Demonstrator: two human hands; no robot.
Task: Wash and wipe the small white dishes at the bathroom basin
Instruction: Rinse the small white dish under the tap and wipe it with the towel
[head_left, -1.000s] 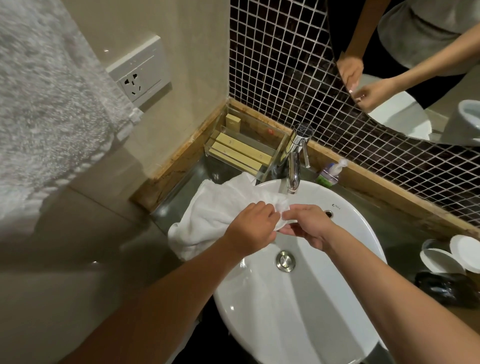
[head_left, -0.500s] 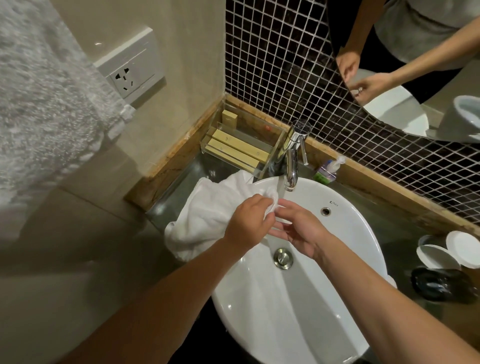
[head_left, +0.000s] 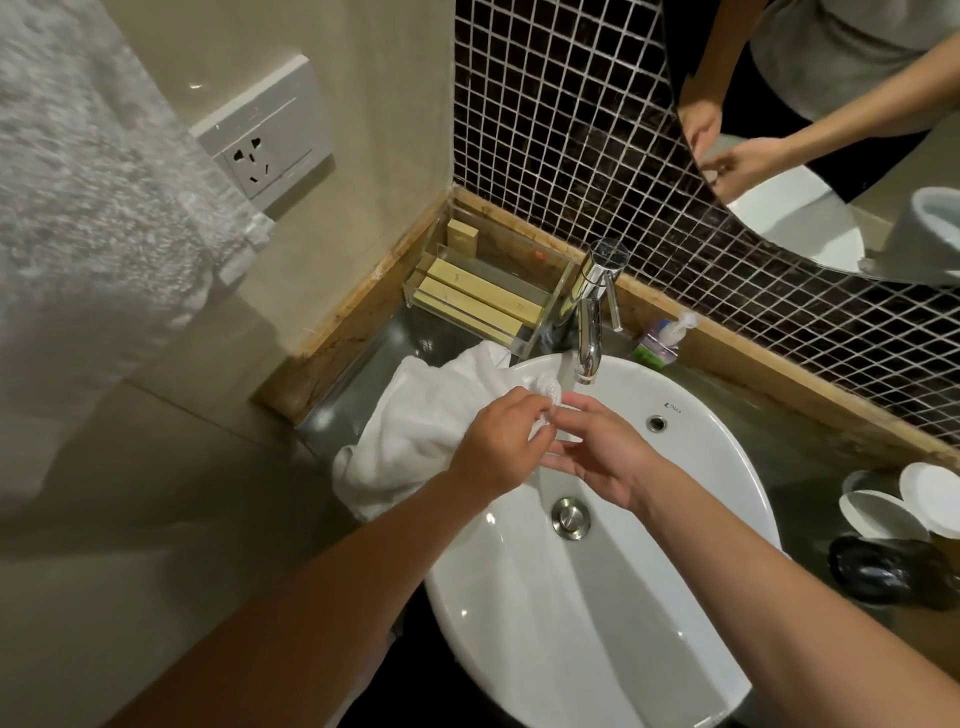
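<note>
Moved under shiny tap (head_left: 589, 332): right hand (head_left: 602, 457) now spread flat, left hand (head_left: 498, 447) pinching soft white cloth (head_left: 415, 426) above round basin (head_left: 717, 467).

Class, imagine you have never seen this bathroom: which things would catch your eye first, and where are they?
The two hands meet over the white basin just below the chrome tap: the left hand pinches a corner of the white towel, which spills over the basin's left rim, and the right hand is open beside it. At the far right of the counter sit the small white dishes, and behind the tap runs a wall of dark mosaic tile.
</note>
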